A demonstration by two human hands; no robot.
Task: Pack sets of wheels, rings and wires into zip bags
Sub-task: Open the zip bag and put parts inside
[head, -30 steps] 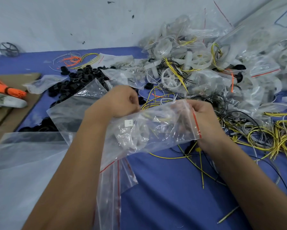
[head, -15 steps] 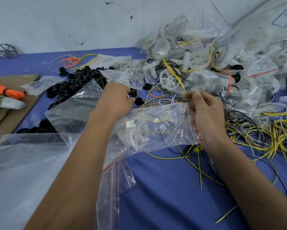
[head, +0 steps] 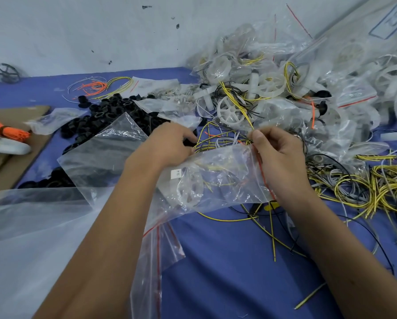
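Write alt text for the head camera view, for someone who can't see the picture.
Two bare hands hold a clear zip bag with a white wheel inside over a blue table: the left hand grips one end, the right hand pinches the red-striped opening. Behind lie black rings, yellow wires and a heap of filled bags.
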